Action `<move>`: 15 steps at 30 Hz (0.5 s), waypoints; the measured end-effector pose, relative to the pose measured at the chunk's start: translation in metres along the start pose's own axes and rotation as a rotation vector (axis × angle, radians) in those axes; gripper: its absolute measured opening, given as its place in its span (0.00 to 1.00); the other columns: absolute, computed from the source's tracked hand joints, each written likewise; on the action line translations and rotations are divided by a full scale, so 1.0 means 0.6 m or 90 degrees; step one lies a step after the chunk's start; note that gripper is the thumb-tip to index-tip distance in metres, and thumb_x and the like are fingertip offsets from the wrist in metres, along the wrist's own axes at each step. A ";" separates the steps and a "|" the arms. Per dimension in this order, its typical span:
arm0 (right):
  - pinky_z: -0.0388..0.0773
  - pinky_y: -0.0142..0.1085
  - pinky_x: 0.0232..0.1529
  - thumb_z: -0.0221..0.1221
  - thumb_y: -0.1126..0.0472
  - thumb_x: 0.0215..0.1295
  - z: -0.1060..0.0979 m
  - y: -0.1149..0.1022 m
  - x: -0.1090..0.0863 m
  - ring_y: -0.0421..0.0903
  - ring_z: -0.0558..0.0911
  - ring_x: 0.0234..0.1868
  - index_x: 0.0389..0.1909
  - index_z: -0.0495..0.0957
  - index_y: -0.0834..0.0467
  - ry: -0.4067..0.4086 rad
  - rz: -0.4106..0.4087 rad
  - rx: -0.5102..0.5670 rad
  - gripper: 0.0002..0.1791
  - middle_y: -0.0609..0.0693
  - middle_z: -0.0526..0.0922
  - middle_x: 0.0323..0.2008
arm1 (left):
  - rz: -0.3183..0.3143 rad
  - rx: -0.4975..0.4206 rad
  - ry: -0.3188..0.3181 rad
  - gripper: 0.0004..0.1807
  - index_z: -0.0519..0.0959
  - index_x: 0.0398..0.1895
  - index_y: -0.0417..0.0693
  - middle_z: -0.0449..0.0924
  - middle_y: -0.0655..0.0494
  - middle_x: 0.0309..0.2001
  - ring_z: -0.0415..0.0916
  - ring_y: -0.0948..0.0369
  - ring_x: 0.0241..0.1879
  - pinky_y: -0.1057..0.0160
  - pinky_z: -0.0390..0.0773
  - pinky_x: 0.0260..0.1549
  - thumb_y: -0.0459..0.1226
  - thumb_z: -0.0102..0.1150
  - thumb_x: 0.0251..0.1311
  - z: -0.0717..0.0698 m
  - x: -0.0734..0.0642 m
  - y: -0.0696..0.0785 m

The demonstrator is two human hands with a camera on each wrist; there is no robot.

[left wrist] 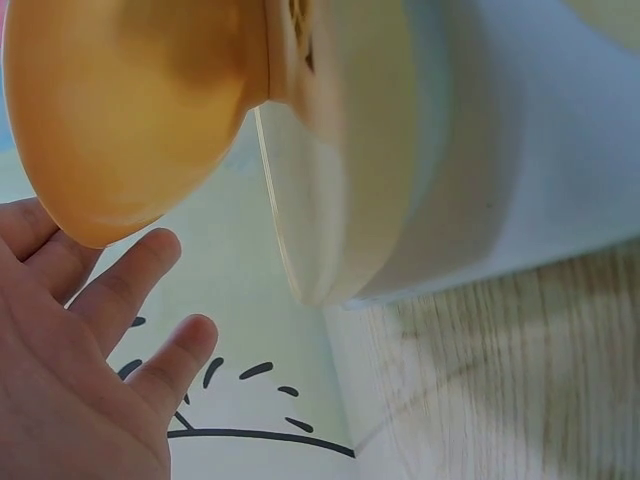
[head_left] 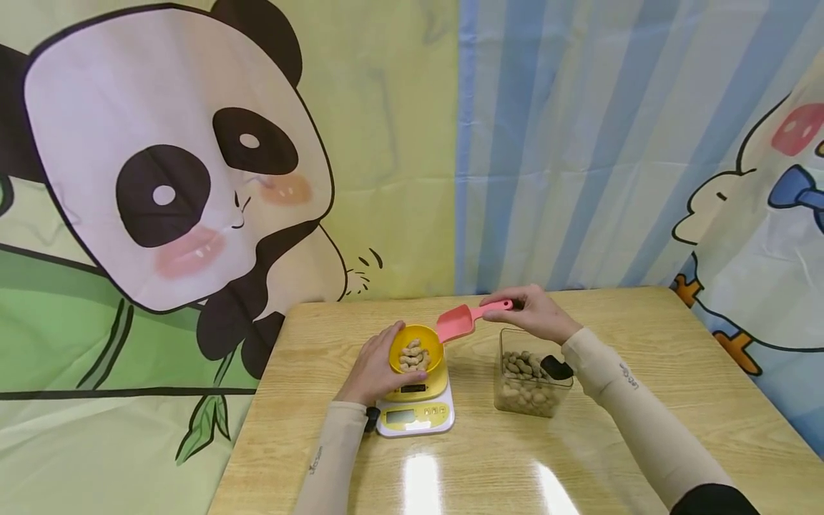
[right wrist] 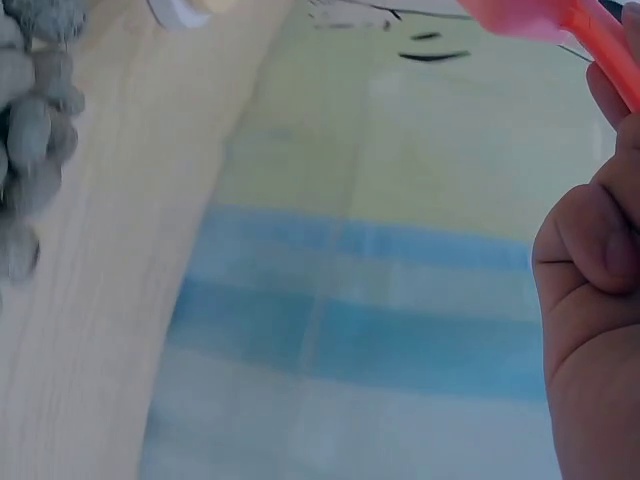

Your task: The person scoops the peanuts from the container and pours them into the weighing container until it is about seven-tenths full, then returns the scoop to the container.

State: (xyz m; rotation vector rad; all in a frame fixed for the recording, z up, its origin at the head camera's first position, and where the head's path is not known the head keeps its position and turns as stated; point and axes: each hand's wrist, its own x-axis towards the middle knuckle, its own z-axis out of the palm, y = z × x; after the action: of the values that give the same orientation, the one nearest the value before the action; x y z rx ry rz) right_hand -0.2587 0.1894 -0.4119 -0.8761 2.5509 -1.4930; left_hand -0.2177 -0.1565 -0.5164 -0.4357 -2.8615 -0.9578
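Observation:
A yellow bowl (head_left: 440, 354) with several peanuts (head_left: 414, 357) sits on a yellow-and-white kitchen scale (head_left: 418, 420). My left hand (head_left: 370, 370) holds the bowl from the left, thumb along the near side and fingers around the back. The left wrist view shows fingertips against the underside of the bowl (left wrist: 130, 110). Right of the bowl, my right hand (head_left: 539, 315) grips a pink scoop (head_left: 456, 323) by its handle. The scoop tilts down toward the bowl's right rim, and no peanuts show in it. Only part of the scoop (right wrist: 520, 18) enters the right wrist view.
A clear square container (head_left: 508, 405) of peanuts (head_left: 524, 368) stands on the wooden table (head_left: 470, 443), below my right wrist. Behind the table hangs a printed cloth (head_left: 399, 179) with a cartoon panda.

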 end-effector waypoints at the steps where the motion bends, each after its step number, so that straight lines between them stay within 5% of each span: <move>1: 0.73 0.33 0.27 0.68 0.58 0.66 -0.007 0.002 -0.006 0.44 0.72 0.25 0.51 0.87 0.53 0.008 0.002 0.002 0.13 0.54 0.85 0.34 | 0.000 -0.001 -0.001 0.63 0.54 0.81 0.63 0.60 0.61 0.76 0.59 0.53 0.74 0.44 0.56 0.73 0.68 0.74 0.42 0.000 0.000 0.000; 15: 0.72 0.35 0.22 0.67 0.65 0.66 -0.083 0.003 -0.106 0.42 0.71 0.23 0.51 0.86 0.58 0.125 0.007 -0.023 0.13 0.53 0.84 0.35 | 0.005 -0.011 0.012 0.63 0.54 0.81 0.67 0.61 0.64 0.76 0.58 0.52 0.74 0.41 0.58 0.72 0.69 0.74 0.41 0.004 -0.001 -0.004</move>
State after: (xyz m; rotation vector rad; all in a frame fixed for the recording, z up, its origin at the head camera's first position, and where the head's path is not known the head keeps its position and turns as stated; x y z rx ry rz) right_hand -0.2223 0.2611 -0.4016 -0.7517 2.7210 -1.6093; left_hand -0.2176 -0.1571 -0.5197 -0.4362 -2.8355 -0.9809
